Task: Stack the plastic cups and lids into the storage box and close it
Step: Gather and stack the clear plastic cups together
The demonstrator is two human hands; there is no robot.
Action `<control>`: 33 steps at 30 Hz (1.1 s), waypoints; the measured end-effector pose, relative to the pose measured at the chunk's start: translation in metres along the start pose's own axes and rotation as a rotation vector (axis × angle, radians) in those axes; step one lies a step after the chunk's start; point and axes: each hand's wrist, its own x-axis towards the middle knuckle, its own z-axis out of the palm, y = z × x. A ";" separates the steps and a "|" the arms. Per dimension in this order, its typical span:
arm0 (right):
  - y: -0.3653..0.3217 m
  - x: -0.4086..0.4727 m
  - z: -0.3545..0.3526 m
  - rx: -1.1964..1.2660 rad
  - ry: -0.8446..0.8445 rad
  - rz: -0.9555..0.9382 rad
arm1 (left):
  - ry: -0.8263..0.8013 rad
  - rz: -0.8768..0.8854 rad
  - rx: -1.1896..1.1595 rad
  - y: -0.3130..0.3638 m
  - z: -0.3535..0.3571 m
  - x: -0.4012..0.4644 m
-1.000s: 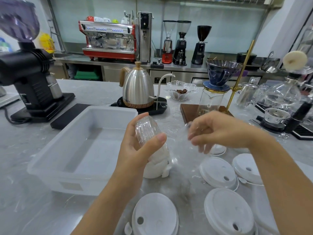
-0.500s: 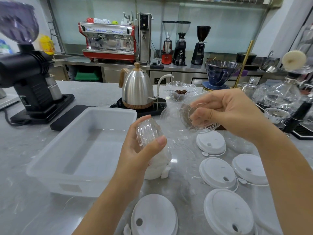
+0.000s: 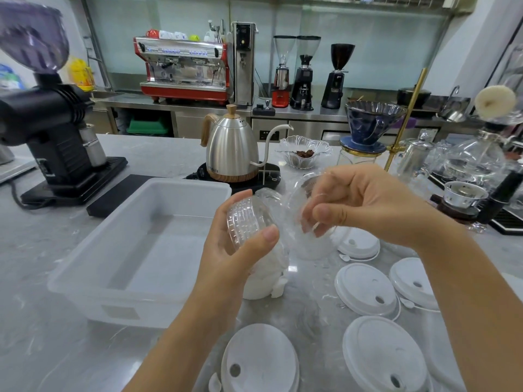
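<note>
A grey marbled stone bench [image 3: 56,349] fills the foreground of a café workroom, with a steel back counter against a pale green glass wall carrying a red espresso machine [image 3: 184,72] and three grinders. On the bench, a black grinder [image 3: 48,131] stands at far left, a ribbed steel gooseneck kettle [image 3: 230,151] with a wooden handle sits behind the box, and a dark blue dripper [image 3: 370,123] stands on a glass server at right. The storage box [image 3: 85,281] is a translucent white rectangular tub, lidless, lying left of centre. Five round white plastic lids with sip holes lie flat on the bench at lower right, the nearest [image 3: 385,360] largest in view. The left hand [image 3: 237,258] grasps a clear cup stack [image 3: 249,222], ribbed in a brick-like pattern, tilted on its side just right of the box. The right hand [image 3: 365,205] pinches another clear cup [image 3: 300,210] by its rim, its mouth touching the stack's base.
</note>
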 end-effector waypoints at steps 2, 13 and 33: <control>0.004 0.002 0.004 0.021 -0.063 0.010 | 0.000 0.006 -0.007 0.000 0.000 0.000; 0.014 0.009 0.015 -0.002 -0.108 0.087 | -0.085 0.027 -0.014 -0.002 0.001 -0.001; 0.018 0.016 0.037 -0.278 0.001 0.097 | -0.127 0.024 -0.083 -0.003 0.000 0.000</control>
